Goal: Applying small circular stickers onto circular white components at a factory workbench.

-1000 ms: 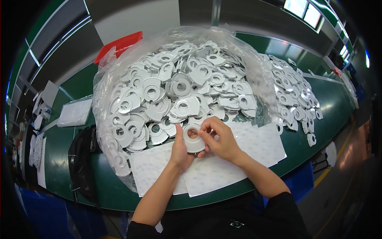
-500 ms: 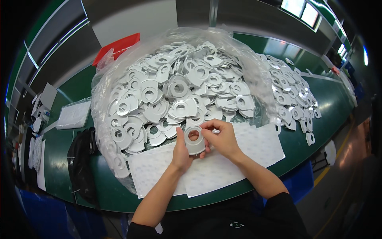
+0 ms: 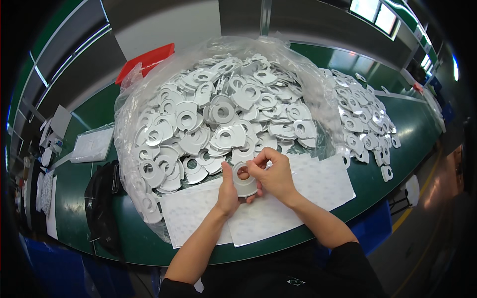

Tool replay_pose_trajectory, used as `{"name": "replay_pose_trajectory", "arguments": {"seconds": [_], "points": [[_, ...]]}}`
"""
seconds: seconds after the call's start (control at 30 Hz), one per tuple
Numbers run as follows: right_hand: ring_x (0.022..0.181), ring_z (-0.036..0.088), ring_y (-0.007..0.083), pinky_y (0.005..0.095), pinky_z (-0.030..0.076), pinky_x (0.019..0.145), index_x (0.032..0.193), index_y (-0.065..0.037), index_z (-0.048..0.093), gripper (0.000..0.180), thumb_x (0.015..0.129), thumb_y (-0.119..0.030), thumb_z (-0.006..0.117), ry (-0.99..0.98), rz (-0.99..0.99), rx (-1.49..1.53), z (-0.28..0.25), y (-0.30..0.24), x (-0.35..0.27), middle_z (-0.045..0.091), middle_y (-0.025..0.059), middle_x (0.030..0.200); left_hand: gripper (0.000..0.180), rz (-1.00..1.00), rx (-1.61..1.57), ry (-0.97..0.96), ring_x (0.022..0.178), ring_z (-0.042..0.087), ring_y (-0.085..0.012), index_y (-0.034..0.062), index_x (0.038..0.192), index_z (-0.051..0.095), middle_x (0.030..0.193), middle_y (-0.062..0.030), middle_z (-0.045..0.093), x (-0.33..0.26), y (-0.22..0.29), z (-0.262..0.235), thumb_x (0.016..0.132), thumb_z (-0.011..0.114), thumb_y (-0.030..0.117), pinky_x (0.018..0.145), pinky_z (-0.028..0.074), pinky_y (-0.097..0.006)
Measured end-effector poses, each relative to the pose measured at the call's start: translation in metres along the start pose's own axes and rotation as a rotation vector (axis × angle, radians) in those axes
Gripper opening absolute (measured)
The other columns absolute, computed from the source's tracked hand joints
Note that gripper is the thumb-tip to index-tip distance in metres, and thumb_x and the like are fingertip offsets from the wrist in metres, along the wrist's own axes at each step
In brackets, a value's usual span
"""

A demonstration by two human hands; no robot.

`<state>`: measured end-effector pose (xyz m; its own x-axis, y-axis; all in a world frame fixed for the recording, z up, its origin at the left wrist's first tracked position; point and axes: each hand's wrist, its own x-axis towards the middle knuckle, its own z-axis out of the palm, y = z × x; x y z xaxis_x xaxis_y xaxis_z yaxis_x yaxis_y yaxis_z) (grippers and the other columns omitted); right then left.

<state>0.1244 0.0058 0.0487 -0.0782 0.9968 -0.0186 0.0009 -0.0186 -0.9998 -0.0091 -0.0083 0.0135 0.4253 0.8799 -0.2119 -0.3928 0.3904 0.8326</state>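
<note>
A flat light-grey part with a round hole (image 3: 245,186) is held over the white paper sheets (image 3: 278,218). My left hand (image 3: 228,192) cradles it from the left and below, thumb along its edge and fingertips showing at its far side. My right hand (image 3: 276,174) pinches at the upper right rim of the hole; whether a small thing sits between those fingertips cannot be made out. Beyond my hands rises a large heap of like grey parts (image 3: 186,119) lying in a clear plastic bag (image 3: 130,164).
More of these parts (image 3: 365,116) lie spread on the green table (image 3: 415,144) to the right. A red tray (image 3: 144,62) stands behind the bag. To the left are a black cloth-like item (image 3: 103,213) and a wrapped white stack (image 3: 92,144). A blue bin (image 3: 370,231) sits below the right edge.
The held part has come slightly nearer and lower with my left hand. My right fingertips have shifted left over the hole's rim, covering more of the hole.
</note>
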Motion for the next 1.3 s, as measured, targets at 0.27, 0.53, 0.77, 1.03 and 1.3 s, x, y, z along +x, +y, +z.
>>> {"name": "replay_pose_trajectory", "arguments": {"seconds": [0.27, 0.53, 0.77, 1.03, 1.3], "points": [[0.052, 0.051, 0.0189, 0.0350, 0.039, 0.047, 0.065, -0.004, 0.047, 0.041, 0.065, -0.032, 0.077, 0.168, -0.178, -0.567, 0.005, -0.003, -0.002, 0.051, 0.0051, 0.063, 0.089, -0.026, 0.057, -0.018, 0.053, 0.052, -0.0107, 0.0075, 0.101, 0.054, 0.077, -0.0081, 0.061, 0.000, -0.006, -0.006, 0.082, 0.002, 0.077, 0.042, 0.035, -0.021], [0.070, 0.056, 0.0194, 0.0291, 0.046, 0.062, 0.073, -0.002, 0.054, 0.035, 0.066, -0.024, 0.079, -0.025, -0.422, -0.728, -0.012, -0.005, -0.001, 0.057, 0.0091, 0.073, 0.084, -0.078, -0.071, 0.040, 0.060, 0.059, -0.0170, 0.0084, 0.096, 0.051, 0.075, -0.0090, 0.059, -0.002, 0.009, 0.000, 0.082, 0.005, 0.077, 0.041, 0.036, -0.023], [0.064, 0.059, 0.0210, 0.0303, 0.046, 0.058, 0.076, 0.001, 0.059, 0.016, 0.078, -0.012, 0.068, -0.125, -0.244, -0.555, -0.019, -0.009, -0.001, 0.061, 0.0109, 0.072, 0.082, -0.117, -0.108, -0.019, 0.061, 0.060, -0.0188, 0.0079, 0.099, 0.051, 0.074, -0.0106, 0.059, 0.000, 0.009, -0.006, 0.085, 0.005, 0.074, 0.039, 0.036, -0.023], [0.056, 0.056, 0.0141, 0.0282, 0.042, 0.051, 0.073, 0.001, 0.057, 0.019, 0.084, -0.014, 0.064, -0.026, -0.190, -0.564, -0.010, 0.001, 0.001, 0.058, 0.0084, 0.063, 0.083, -0.174, -0.161, -0.130, 0.062, 0.061, -0.0216, 0.0058, 0.103, 0.049, 0.074, -0.0126, 0.060, 0.000, 0.013, -0.014, 0.085, 0.008, 0.075, 0.040, 0.039, -0.025], [0.057, 0.052, 0.0056, 0.0184, 0.040, 0.046, 0.086, -0.007, 0.060, 0.020, 0.092, -0.026, 0.057, 0.129, -0.014, 0.091, -0.060, -0.006, 0.023, 0.059, -0.0010, 0.068, 0.064, 0.228, -0.083, -0.035, 0.101, 0.058, -0.0222, 0.0047, 0.127, 0.044, 0.117, -0.0127, 0.055, -0.012, 0.034, -0.013, 0.092, 0.035, 0.057, 0.078, 0.052, -0.035]]}}
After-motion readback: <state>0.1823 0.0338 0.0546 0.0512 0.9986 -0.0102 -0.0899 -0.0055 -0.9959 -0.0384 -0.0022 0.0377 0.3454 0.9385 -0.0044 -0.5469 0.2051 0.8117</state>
